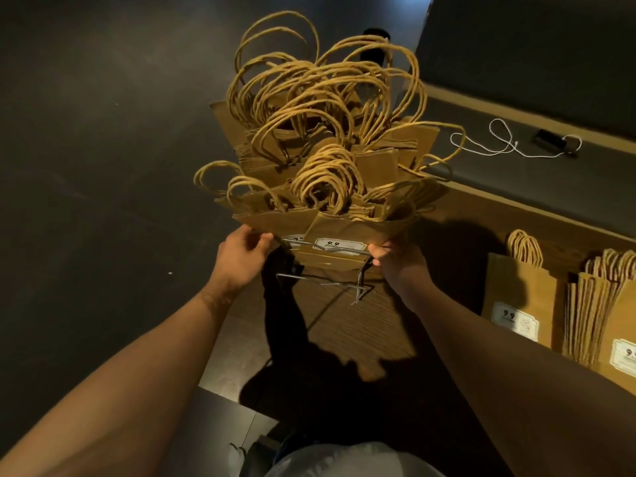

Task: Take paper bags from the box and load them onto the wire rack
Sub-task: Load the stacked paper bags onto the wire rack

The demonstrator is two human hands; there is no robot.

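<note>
Your left hand [241, 251] curls its fingers around the left edge of the front paper bags [320, 222], at the left end of the wire rack [323, 251]. The bags stand packed upright in the rack in rows, their twisted handles [320, 98] tangling above. Your right hand [395, 258] grips the right edge of the same front bags, at the rack's right corner. Further right, more bags [519, 290] stand in stacks on the wooden counter [481, 215], beyond which lies a white cord [499, 142]
</note>
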